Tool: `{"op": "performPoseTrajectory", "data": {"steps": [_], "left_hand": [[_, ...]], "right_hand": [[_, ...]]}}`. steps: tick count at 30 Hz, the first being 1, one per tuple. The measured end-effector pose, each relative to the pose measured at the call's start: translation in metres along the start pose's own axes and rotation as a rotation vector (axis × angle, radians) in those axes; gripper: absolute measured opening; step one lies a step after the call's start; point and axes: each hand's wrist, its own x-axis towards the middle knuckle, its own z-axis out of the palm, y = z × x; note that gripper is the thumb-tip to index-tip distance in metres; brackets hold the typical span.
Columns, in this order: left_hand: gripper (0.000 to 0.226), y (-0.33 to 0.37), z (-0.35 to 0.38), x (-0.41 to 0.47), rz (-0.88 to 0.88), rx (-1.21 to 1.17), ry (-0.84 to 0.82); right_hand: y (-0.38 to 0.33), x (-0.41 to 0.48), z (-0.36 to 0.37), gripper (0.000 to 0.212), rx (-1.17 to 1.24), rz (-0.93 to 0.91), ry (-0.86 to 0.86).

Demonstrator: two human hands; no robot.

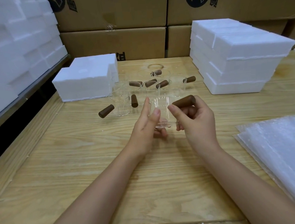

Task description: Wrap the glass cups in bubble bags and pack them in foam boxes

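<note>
At frame centre the right hand (195, 122) pinched the wooden handle (185, 101) of the glass cup (160, 109); the left hand (146, 128) seemingly cupped its wall and base. Supporting the base was wise before reaching for the bubble bags (280, 150), lower right.

A: Where is there room to pass?
B: Bare table (77, 171) across the lower left and centre of the frame.
A: And what blocks?
B: A cluster of glass cups (122, 103) at centre, foam boxes (83, 81) left of them, a foam stack (237, 64) upper right, bubble bags (280, 150) lower right.
</note>
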Motion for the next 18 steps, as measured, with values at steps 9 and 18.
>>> {"op": "performPoseTrajectory", "data": {"steps": [9,18], "left_hand": [[0.057,-0.002,-0.002,0.001,0.116,0.148,0.075],[0.101,-0.003,-0.004,0.002,0.058,0.730,0.230]], "right_hand": [[0.014,0.003,0.001,0.011,0.039,0.059,0.042],[0.036,0.013,0.000,0.028,0.242,0.309,0.068]]}}
